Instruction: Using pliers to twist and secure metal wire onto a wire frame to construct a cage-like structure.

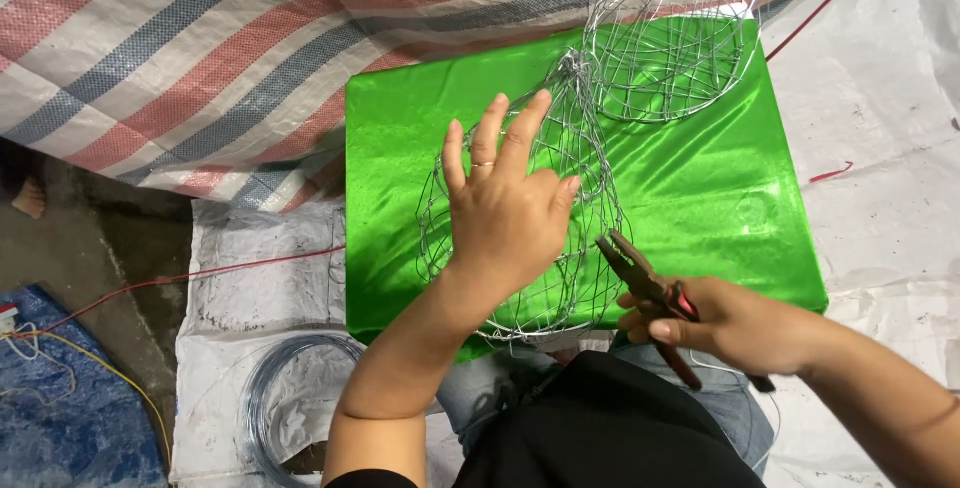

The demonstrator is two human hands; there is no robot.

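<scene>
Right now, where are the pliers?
In the head view the pliers are low on the right, held in the right hand, tips aimed at the wire frame under the left hand.

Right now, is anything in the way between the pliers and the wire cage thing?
Nothing visible. The rusty brown pliers, held in the right hand, point at the silver wire mesh frame across bare shiny green cloth. The left hand lies flat on the frame, farther left.
</scene>
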